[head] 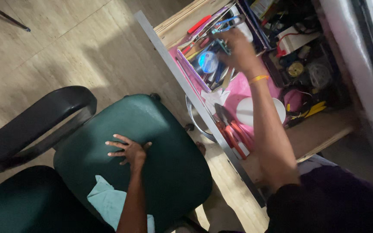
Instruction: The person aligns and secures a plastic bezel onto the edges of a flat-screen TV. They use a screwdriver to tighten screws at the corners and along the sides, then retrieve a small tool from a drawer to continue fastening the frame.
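Purple tray point(185, 64) under right hand point(237, 48)

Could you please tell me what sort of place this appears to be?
Probably a home office or workroom: a dark green padded office chair, an open wooden drawer crammed with tools and cables, and red-handled pliers inside.

The left hand point(128, 150) lies flat, palm down, fingers spread, its forearm running straight back toward the body. The right arm stretches forward, its hand point(237, 47) curled downward, grip blurred.
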